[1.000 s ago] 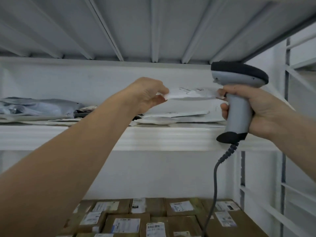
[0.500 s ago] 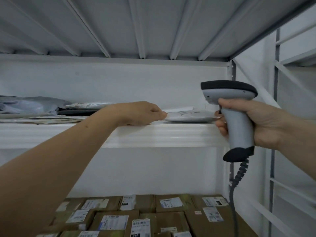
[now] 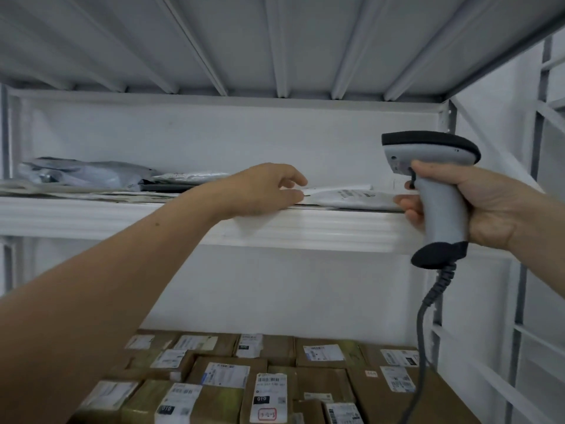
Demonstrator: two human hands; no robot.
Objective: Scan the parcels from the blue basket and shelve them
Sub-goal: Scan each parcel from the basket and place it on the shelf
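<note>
The person is working bare-armed: the left forearm [image 3: 107, 295] and the right forearm [image 3: 541, 221] are both showing uncovered for as far as they are seen. The left forearm is carrying a small dark mole [image 3: 157, 224]. The left hand [image 3: 266, 191] and right hand [image 3: 489, 206] are showing bare too.

You have the flat white parcel [image 3: 351, 198] at the right end of the white metal shelf [image 3: 91, 215], grey plastic bags [image 3: 88, 175] at its left end, brown cardboard boxes [image 3: 324, 381] below.
</note>
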